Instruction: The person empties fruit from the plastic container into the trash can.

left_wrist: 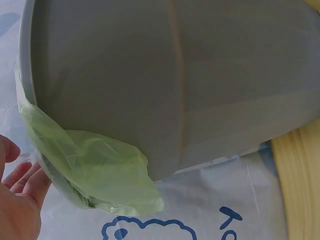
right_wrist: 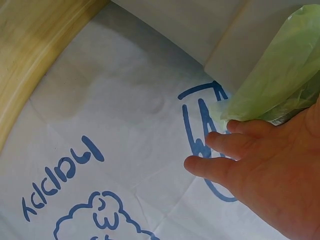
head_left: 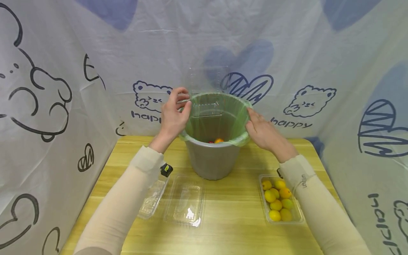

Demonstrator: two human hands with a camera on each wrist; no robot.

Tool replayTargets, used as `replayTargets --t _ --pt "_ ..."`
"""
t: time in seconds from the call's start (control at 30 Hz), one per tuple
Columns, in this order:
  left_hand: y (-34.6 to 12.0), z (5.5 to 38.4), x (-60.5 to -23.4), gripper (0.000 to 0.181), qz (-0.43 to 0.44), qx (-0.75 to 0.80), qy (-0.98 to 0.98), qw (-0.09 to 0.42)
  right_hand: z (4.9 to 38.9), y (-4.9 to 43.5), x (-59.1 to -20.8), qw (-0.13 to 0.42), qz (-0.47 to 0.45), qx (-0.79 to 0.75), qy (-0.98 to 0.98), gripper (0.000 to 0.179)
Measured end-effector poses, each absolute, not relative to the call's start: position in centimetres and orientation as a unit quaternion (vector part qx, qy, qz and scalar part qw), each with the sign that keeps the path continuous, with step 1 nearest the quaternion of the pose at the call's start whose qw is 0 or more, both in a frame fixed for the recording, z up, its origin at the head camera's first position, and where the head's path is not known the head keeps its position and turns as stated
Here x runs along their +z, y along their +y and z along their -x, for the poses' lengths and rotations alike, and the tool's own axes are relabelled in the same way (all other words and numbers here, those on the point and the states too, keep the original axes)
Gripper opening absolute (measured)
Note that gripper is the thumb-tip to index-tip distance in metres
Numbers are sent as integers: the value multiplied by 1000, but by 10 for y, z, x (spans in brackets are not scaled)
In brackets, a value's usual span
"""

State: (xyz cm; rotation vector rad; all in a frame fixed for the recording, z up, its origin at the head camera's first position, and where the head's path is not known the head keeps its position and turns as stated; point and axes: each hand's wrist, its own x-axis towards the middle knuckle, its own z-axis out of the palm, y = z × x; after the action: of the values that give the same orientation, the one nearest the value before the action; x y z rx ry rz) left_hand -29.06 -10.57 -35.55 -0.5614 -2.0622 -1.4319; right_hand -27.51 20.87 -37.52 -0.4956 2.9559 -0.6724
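Observation:
A grey bin (head_left: 213, 161) stands on the table, lined with a green plastic bag (head_left: 237, 140) folded over its rim. An orange round fruit (head_left: 219, 140) and a bit of something red show inside. At the bin's left rim, my left hand (head_left: 174, 113) pinches the edge of a clear plastic box (head_left: 207, 110) with an upright lid, tipped over the opening. My right hand (head_left: 262, 129) rests against the right rim; its visible fingers (right_wrist: 225, 145) lie fairly straight beside the bag, and the index finger is hidden in the right wrist view.
A clear box of yellow fruit (head_left: 276, 200) sits by my right forearm. Left of the middle lies an open clear plastic box (head_left: 185, 203), with another clear box (head_left: 153, 198) partly under my left sleeve. A printed white cloth (head_left: 153, 46) surrounds the wooden table (head_left: 236, 219).

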Motion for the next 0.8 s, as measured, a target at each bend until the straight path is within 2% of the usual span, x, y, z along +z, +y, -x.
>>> replayTargets --t 0.23,0.53,0.8 --pt "-107 290 -353 32 198 -545 -765 280 275 209 -375 39 159 -221 961 70" --pt "-108 288 -349 38 159 -625 -732 220 275 209 -375 36 161 -217 962 70" --pt "-112 286 -347 41 158 -626 -732 218 275 209 -376 35 162 -218 962 69"
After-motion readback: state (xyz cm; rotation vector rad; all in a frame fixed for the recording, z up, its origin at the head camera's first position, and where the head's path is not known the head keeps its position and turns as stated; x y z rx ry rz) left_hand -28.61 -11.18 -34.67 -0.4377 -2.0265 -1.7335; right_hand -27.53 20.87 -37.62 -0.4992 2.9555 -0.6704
